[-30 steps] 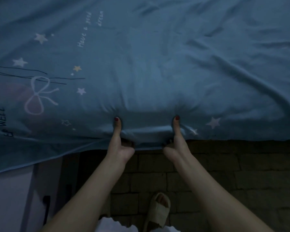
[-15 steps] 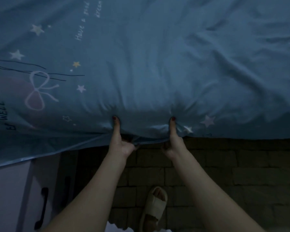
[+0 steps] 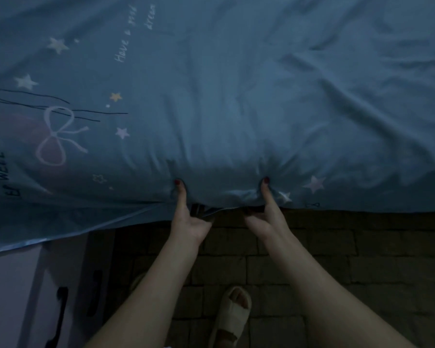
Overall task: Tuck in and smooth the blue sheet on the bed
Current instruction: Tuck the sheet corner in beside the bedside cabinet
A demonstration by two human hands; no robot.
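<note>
Nearest me, my beige sandal (image 3: 232, 315) stands on the dark brick-pattern floor (image 3: 312, 259), with a pale cabinet with black handles (image 3: 60, 307) off to my left. Above that, my left hand (image 3: 189, 217) and right hand (image 3: 266, 214) each pinch the hanging hem of the blue sheet (image 3: 236, 109) at the bed's near edge, thumbs pressed on top, fingers curled underneath the fabric. Beyond my thumbs the sheet spreads over the mattress, creased on the right, printed with stars and a bow (image 3: 58, 136) on the left
</note>
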